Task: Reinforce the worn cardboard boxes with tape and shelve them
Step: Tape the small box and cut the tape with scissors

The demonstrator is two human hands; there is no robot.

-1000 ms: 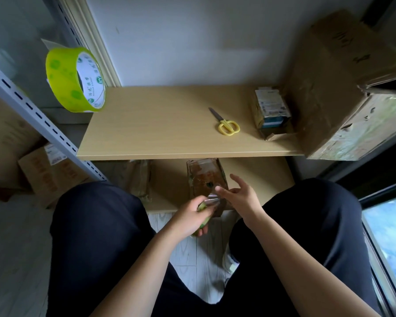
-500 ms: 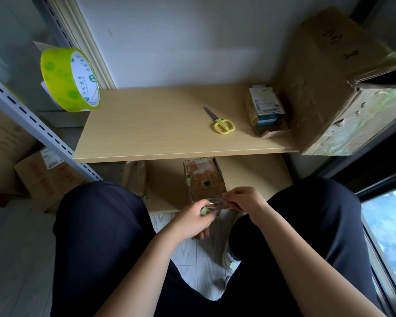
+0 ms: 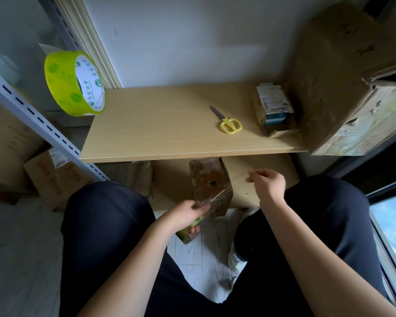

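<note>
A small worn cardboard box (image 3: 208,177), glossy with tape, lies on the lower shelf board (image 3: 261,165) between my knees. My left hand (image 3: 185,212) grips a yellow-green tape roll (image 3: 189,233) just in front of the box. A clear strip of tape (image 3: 217,196) runs from the roll to the box's near right edge. My right hand (image 3: 269,184) hovers to the right of the box over the lower shelf, fingers loosely curled, holding nothing that I can see.
On the upper shelf board (image 3: 158,138) lie yellow-handled scissors (image 3: 229,124) and a small labelled box (image 3: 272,106), beside a big worn cardboard box (image 3: 348,88). A second tape roll (image 3: 73,83) sits at the upper left by the metal rack upright (image 3: 44,126). More boxes (image 3: 50,179) stand on the floor at left.
My right hand has let go of the tape end at the box and moved right and up. The left hand still holds the roll, with the strip now stretched to the box.
</note>
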